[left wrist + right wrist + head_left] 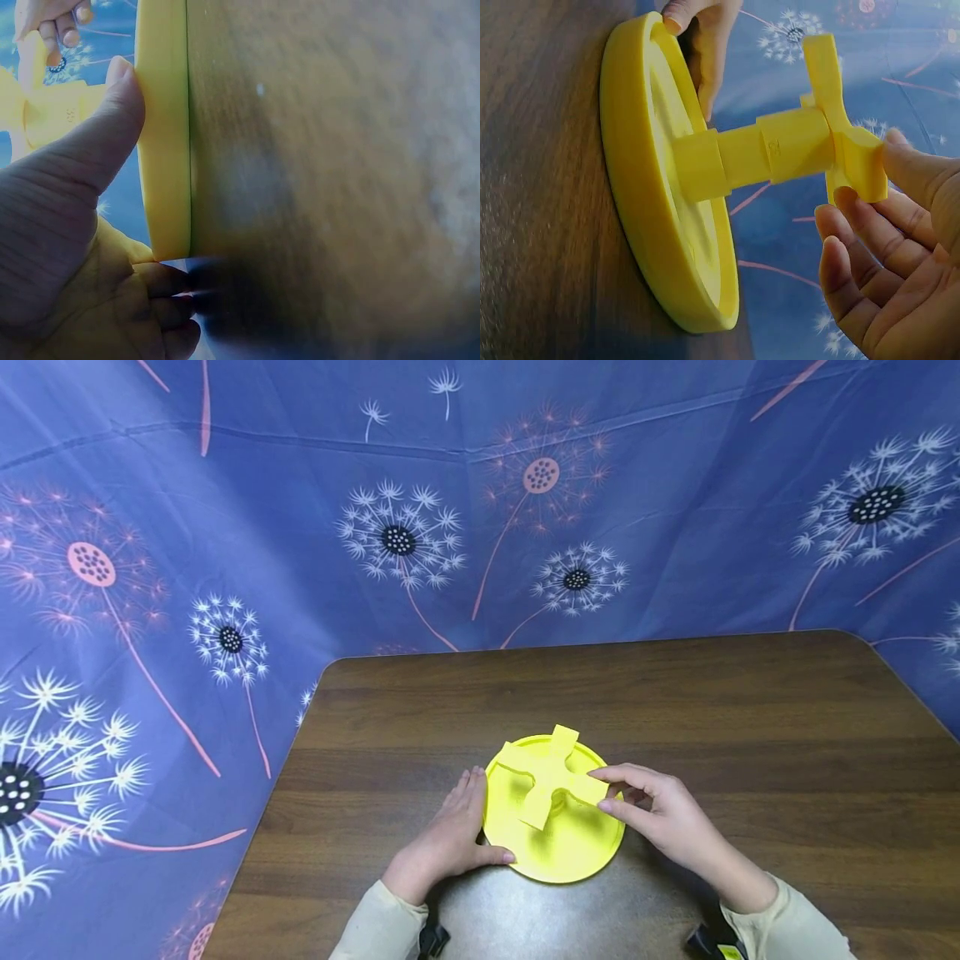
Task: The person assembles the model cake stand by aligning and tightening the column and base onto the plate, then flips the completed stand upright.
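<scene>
A yellow round base (pixel 566 858) with a raised rim lies flat on the table. From its middle rises a stepped yellow post (pixel 742 156), seen side-on in the right wrist view. A yellow cross-shaped piece (pixel 551 777) with several flat arms sits at the top of the post. My left hand (pixel 453 835) holds the base at its left edge, thumb at the near rim and fingers along the outer side. Between thumb and fingertips, my right hand (pixel 667 814) pinches the right arm of the cross.
The wood-grain table (pixel 787 760) extends around the base on all sides. Behind and to the left hangs a blue cloth (pixel 675 468) with a dandelion pattern. Dark straps or devices (pixel 433 937) show at the wrists near the bottom of the head view.
</scene>
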{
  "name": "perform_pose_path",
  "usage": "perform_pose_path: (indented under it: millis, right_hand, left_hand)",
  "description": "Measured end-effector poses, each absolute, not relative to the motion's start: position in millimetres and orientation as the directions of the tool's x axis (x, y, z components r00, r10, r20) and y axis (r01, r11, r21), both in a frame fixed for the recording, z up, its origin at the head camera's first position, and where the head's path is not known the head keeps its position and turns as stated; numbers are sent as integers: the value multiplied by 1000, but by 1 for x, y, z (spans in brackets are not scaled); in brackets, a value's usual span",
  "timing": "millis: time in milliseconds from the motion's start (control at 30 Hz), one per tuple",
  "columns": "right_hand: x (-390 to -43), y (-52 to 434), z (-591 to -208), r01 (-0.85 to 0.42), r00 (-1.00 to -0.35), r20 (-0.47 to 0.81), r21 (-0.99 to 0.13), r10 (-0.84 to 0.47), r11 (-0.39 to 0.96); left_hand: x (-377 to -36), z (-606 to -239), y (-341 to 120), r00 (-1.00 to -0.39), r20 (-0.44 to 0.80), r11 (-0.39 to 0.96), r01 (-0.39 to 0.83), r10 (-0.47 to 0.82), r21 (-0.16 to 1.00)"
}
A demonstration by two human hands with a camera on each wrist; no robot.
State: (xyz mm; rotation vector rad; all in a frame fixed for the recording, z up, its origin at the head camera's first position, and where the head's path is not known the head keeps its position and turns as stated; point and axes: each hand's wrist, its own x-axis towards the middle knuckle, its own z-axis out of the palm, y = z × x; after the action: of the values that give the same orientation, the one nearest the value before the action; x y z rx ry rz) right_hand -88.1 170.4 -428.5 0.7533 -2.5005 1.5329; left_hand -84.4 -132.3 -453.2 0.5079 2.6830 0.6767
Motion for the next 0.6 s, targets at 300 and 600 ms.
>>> perform_pose_path:
  millis: [300, 600]
  right_hand:
    - [-79, 152, -430, -562, -827, 452, -687, -335, 461]
    - [-72, 139, -429, -682, -693, 625, -409, -359, 606]
  left_hand:
    - [-85, -453, -133, -882, -223, 824, 259, 414, 504]
    - [-85, -453, -132, -879, -241, 826, 248, 412, 507]
